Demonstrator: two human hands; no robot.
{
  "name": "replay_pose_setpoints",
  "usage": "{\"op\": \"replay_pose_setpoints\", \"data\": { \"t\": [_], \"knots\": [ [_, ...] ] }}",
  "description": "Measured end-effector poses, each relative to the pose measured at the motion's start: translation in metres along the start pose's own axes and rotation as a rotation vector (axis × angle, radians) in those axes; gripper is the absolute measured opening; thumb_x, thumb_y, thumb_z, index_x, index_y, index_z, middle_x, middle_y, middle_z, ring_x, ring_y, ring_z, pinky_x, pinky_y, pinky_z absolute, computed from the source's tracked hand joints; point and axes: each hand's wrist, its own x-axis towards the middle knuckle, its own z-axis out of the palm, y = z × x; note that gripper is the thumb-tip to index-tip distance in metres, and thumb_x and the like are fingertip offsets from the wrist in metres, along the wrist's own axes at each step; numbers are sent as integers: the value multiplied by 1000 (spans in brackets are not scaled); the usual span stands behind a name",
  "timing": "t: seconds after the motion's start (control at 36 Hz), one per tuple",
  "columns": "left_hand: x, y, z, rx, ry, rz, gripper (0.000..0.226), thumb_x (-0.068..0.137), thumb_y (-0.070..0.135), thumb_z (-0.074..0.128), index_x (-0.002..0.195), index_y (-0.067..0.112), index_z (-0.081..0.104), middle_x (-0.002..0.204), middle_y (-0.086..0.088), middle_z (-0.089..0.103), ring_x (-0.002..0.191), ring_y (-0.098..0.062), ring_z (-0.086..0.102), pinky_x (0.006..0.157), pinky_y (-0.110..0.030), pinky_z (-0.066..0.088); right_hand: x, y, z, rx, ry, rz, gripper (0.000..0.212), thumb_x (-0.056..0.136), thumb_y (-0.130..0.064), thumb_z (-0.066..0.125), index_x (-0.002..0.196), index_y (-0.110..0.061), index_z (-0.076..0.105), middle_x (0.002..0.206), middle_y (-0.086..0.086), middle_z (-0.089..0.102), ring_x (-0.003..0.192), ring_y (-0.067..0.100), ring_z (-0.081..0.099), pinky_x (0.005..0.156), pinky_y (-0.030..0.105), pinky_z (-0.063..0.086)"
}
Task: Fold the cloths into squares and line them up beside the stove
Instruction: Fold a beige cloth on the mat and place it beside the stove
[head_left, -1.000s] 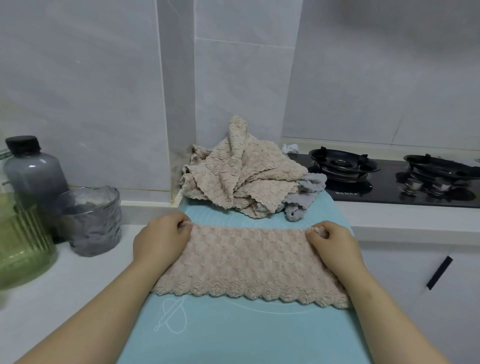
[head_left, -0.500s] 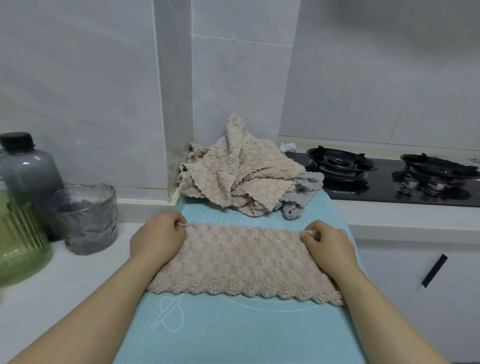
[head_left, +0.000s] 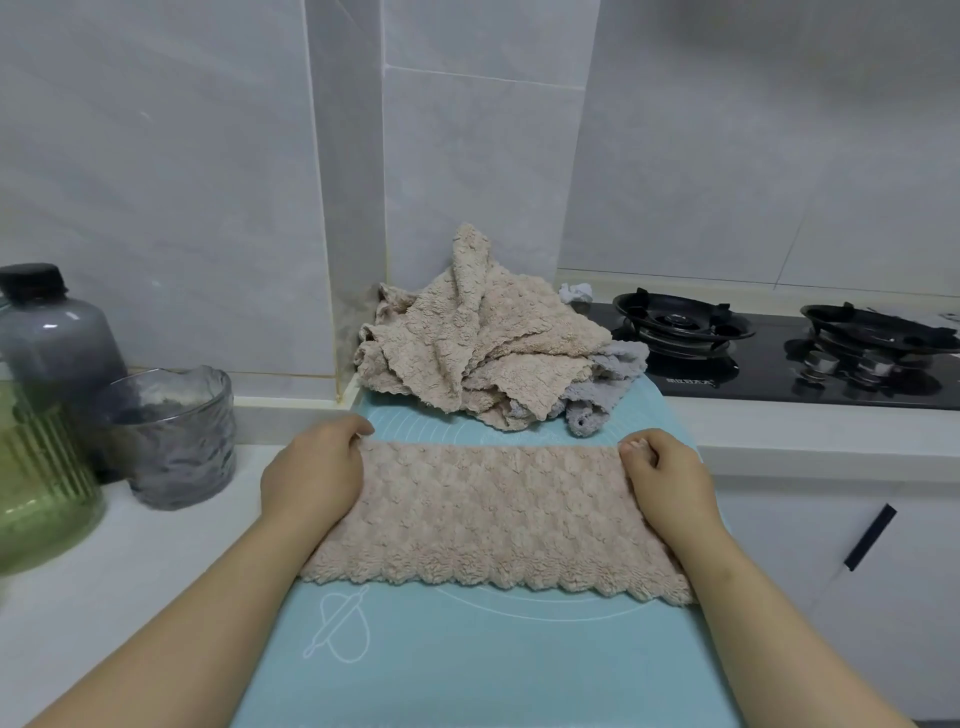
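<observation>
Counter (head_left: 130, 571): blue mat (head_left: 467, 670), glass (head_left: 176, 447), stove (head_left: 769, 371)

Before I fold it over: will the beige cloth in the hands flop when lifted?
Probably floppy: the beige cloth lies limp on the mat, and the pile behind slumps in creases. Likely light: the left hand and right hand pinch only its corners.

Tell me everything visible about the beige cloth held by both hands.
The beige fluffy textured cloth lies flat as a wide rectangle, seemingly folded once, on the light blue silicone mat. Its near edge is scalloped. The left hand and right hand grip its far corners. It lies just in front of the crumpled cloth pile.
</observation>
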Motion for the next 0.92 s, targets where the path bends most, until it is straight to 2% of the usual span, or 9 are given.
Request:
{"op": "replay_pose_setpoints", "data": {
  "t": [0.14, 0.25, 0.33, 0.39, 0.44, 0.58, 0.69, 0.83, 0.92],
  "knots": [
    [-17, 7, -20, -122, 211, 220, 35, 96, 15, 40, 122, 29, 57, 129, 9, 54, 116, -18, 51, 74, -27, 36, -2, 0, 1, 35, 52, -52, 13, 93, -14, 49, 92, -17, 61, 95, 5, 62, 89, 19, 52, 71, 24, 32],
    [-28, 20, -17, -452, -167, 488, 33, 86, 53, 32, 117, 57, 40, 127, 35, 39, 124, 3, 39, 99, -22, 32, -3, -2, 2, 26, 58, -29, 25, 95, -13, 45, 113, -14, 62, 104, 4, 61, 101, 21, 54, 79, 24, 34],
    [-34, 28, -2, -115, -454, 577, 97, 55, 93, 2, 138, 48, 21, 148, 28, 14, 138, 6, 10, 111, -16, 11, -7, -2, 1, 14, 58, -23, 29, 96, -15, 41, 120, -17, 57, 94, 1, 57, 96, 24, 55, 75, 26, 35],
    [-37, 32, 4, 150, -497, 583, 124, 37, 92, -23, 146, 40, 8, 155, 19, 3, 142, 0, 0, 116, -25, 5, -11, -3, -2, -23, 69, -17, 31, 97, -21, 41, 126, -22, 51, 92, -4, 53, 95, 23, 55, 74, 28, 37],
    [-38, 34, 7, 234, -518, 577, 127, 31, 88, -29, 146, 42, 1, 156, 18, -3, 143, -3, -5, 115, -29, 0, -14, -5, -5, -94, 79, -12, 34, 97, -28, 39, 130, -27, 44, 91, -7, 53, 97, 23, 55, 73, 29, 36],
    [-42, 36, 8, 314, -562, 599, 129, 28, 85, -33, 146, 40, -4, 156, 16, -10, 143, -5, -11, 115, -32, -5, -20, -8, -11, -204, -50, 93, 45, 93, -41, 39, 135, -30, 28, 95, 5, 65, 92, 26, 56, 69, 31, 38],
    [-41, 39, 7, 332, -589, 600, 132, 27, 84, -33, 147, 38, -5, 156, 14, -11, 143, -7, -11, 115, -33, -5, -22, -11, -22, -211, -184, 130, 58, 88, -47, 45, 139, -36, 20, 97, 3, 64, 91, 24, 60, 73, 32, 42],
    [-41, 37, 6, 345, -588, 610, 129, 31, 84, -31, 147, 37, -4, 156, 14, -10, 144, -7, -10, 115, -33, -5, -32, -20, -37, -237, -458, 61, 79, 87, -46, 53, 144, -44, -1, 94, 0, 65, 71, 16, 58, 76, 34, 48],
    [-43, 38, 5, 340, -596, 601, 125, 33, 83, -30, 147, 38, -5, 156, 14, -10, 144, -7, -10, 115, -33, -6, -35, -26, -44, -230, -528, 41, 82, 86, -34, 58, 144, -45, 1, 89, -4, 57, 66, 11, 54, 65, 26, 44]
  ]
}}
